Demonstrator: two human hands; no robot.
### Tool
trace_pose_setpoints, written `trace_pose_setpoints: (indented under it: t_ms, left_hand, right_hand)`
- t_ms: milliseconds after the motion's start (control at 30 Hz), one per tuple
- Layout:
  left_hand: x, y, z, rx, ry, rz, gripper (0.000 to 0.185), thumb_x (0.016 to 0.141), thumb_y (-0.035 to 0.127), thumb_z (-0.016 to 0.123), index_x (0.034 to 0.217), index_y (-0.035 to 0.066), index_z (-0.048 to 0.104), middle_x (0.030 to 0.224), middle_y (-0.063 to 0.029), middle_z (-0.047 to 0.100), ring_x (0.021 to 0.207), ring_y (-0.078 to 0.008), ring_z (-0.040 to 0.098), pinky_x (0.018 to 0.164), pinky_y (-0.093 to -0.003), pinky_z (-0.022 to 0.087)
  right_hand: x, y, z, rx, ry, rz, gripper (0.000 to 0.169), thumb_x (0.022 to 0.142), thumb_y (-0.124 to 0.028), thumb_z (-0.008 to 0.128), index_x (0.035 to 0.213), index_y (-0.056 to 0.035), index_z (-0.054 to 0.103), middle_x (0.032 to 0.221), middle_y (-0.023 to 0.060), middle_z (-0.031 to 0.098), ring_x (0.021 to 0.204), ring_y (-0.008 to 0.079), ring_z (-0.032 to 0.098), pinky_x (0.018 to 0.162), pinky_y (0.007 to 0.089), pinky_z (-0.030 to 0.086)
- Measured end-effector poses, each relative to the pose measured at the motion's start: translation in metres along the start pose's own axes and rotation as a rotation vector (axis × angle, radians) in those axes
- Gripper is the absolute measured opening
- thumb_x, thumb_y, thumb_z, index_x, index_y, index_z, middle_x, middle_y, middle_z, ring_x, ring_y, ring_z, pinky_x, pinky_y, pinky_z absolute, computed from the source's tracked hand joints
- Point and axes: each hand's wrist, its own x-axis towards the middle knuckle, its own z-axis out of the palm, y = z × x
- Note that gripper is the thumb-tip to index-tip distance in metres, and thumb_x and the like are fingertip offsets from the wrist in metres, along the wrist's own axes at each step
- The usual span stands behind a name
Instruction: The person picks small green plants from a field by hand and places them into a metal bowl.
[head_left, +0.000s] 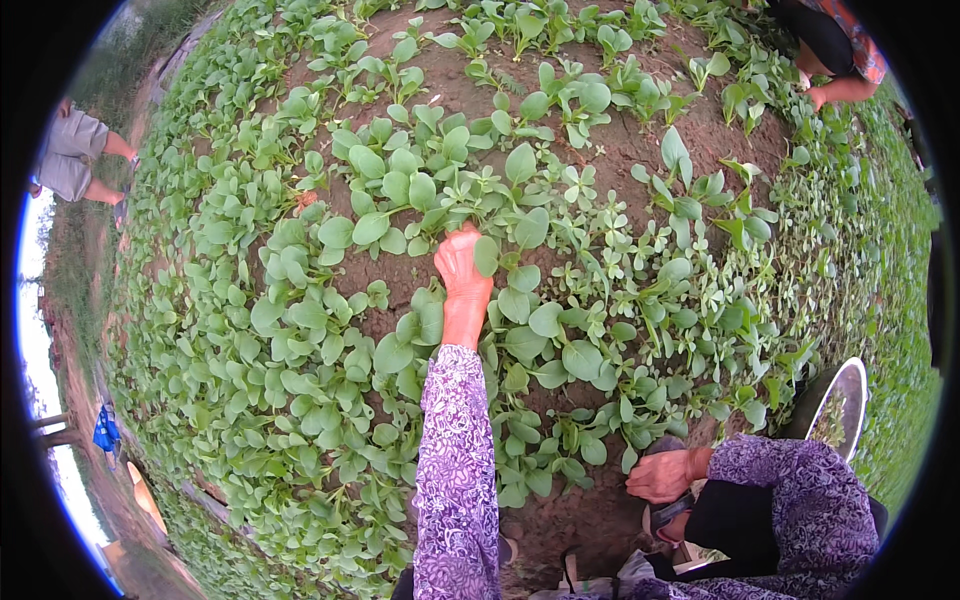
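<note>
My left hand (461, 262) reaches forward into a bed of leafy green seedlings (375, 225), its fingers curled at the base of a small-leaved, purslane-like weed (476, 191). Leaves cover part of the fingertips. A round seedling leaf (487, 256) overlaps the side of this hand. Lower right, my right hand (660, 477) hangs low beside my shoe (666, 444), close to the outer leaves of the bed. Its fingers are bent, and whether anything is in them is hidden. Both arms wear purple patterned sleeves (457, 465).
A metal basin (861, 390) with plant bits inside stands right of my right arm. Small-leaved weeds (615, 232) grow thickly among the seedlings on the right. Another person's hand (825, 94) is among plants at upper right. A person in grey shorts (75, 150) is at the left edge.
</note>
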Motion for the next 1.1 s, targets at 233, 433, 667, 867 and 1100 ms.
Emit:
trace_pose_setpoints:
  t_ms: [233,433,667,867,1100]
  left_hand:
    - [-0.003,-0.006,0.004,-0.046,0.134,-0.015,0.009,0.066,0.003,0.058,0.073,0.0,0.053,0.068,-0.0182,0.057,0.061,-0.0326,0.059,0.052,-0.0389,0.047]
    - [0.0,0.004,0.01,-0.595,0.066,-0.048,0.02,0.067,0.002,0.058,0.086,-0.002,0.054,0.075,-0.0205,0.057,0.073,-0.0364,0.058,0.06,-0.039,0.046]
    - [0.014,0.012,0.003,-0.522,-0.141,-0.038,0.028,0.063,-0.006,0.052,0.09,0.001,0.058,0.077,-0.0248,0.057,0.076,-0.0399,0.056,0.064,-0.0438,0.045]
    - [0.015,0.029,0.004,-0.251,0.023,0.148,0.018,0.062,-0.007,0.051,0.078,0.0,0.055,0.068,-0.0223,0.056,0.067,-0.0395,0.057,0.058,-0.0454,0.046]
    - [0.01,0.009,0.024,-0.393,0.11,0.032,0.012,0.061,0.001,0.056,0.072,-0.001,0.054,0.063,-0.0219,0.053,0.063,-0.0402,0.054,0.054,-0.0436,0.042]
  right_hand:
    - [0.002,-0.002,-0.004,-0.026,-0.013,0.002,0.034,0.077,-0.023,0.048,0.101,0.0009,0.054,0.1,0.012,0.056,0.092,0.0225,0.053,0.077,0.0318,0.041]
    - [-0.004,-0.001,-0.002,-0.003,0.073,-0.014,0.035,0.076,-0.024,0.049,0.098,0.003,0.054,0.096,0.0116,0.056,0.089,0.0227,0.051,0.074,0.0322,0.041]
    - [0.005,0.0,-0.006,0.002,-0.022,0.017,0.034,0.076,-0.023,0.05,0.101,0.0001,0.055,0.101,0.0107,0.057,0.091,0.0214,0.054,0.076,0.0312,0.042]
    - [0.001,-0.005,-0.01,0.011,-0.014,0.038,0.033,0.076,-0.022,0.051,0.1,0.0002,0.055,0.101,0.0108,0.058,0.091,0.021,0.054,0.075,0.0309,0.043]
    - [0.002,0.0,-0.005,-0.019,-0.009,-0.011,0.034,0.078,-0.023,0.048,0.1,0.0018,0.053,0.1,0.0119,0.056,0.091,0.0229,0.052,0.077,0.0323,0.041]
